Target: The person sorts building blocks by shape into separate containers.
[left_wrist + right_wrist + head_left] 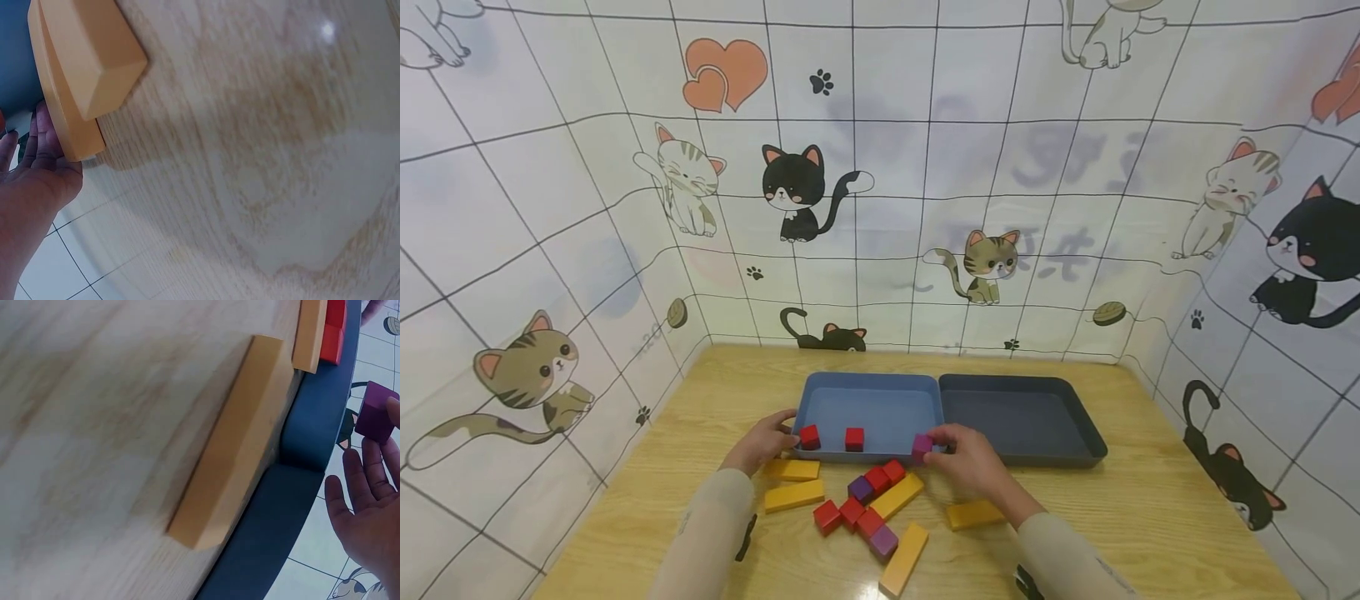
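My right hand [973,462] pinches a purple cube [922,448] over the front right corner of the blue tray [872,382]. In the right wrist view the purple cube [376,412] sits between thumb and fingertips, the other fingers spread. At the tray's front left corner is my left hand [765,442], its fingertips right at the rim beside a red cube [809,437]. Another red cube [854,439] lies farther right in that tray. In the left wrist view, an orange block [69,112] partly hides the left fingers [45,140].
A dark grey tray [1015,385] adjoins the blue one on the right. Before the trays lie several red cubes [827,517], purple cubes [883,542] and long orange blocks [904,558]. Cat-patterned cloth [895,167] walls the wooden table [1150,517] at back and sides.
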The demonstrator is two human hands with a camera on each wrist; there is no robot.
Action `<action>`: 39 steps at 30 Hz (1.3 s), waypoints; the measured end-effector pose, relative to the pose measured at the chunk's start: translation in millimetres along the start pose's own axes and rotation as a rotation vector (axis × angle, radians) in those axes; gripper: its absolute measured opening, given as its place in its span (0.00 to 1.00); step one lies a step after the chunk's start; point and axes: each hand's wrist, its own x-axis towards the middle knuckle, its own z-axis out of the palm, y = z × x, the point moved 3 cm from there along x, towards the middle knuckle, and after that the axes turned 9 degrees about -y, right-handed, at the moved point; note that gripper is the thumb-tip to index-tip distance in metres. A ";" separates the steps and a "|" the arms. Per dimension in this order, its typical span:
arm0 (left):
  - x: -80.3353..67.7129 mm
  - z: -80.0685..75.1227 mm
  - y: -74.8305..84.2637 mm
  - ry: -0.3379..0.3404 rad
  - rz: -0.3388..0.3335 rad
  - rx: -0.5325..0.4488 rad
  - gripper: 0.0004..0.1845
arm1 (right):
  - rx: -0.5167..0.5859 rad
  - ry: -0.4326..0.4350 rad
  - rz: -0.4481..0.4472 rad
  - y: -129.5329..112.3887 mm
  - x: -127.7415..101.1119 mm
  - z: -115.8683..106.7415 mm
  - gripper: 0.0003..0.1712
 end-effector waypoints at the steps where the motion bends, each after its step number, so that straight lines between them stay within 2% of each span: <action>1: -0.4 -0.2 0.2 0.002 -0.003 0.002 0.32 | 0.000 -0.001 -0.001 -0.6 2.3 0.0 0.16; 14: -1.4 -2.9 -0.1 0.002 -0.003 -0.003 0.31 | -0.018 -0.005 -0.012 -15.7 26.8 3.8 0.17; 25: 0.8 -2.6 1.3 0.007 -0.016 -0.018 0.31 | -0.008 -0.060 -0.044 -21.6 45.7 15.0 0.20; 32: 1.5 -2.9 -0.5 0.007 -0.008 -0.005 0.31 | -0.045 -0.112 -0.048 -24.1 58.0 25.6 0.20; 39: 3.5 -2.1 -2.6 0.011 0.002 -0.014 0.31 | -0.051 -0.118 -0.040 -21.0 67.3 35.3 0.18</action>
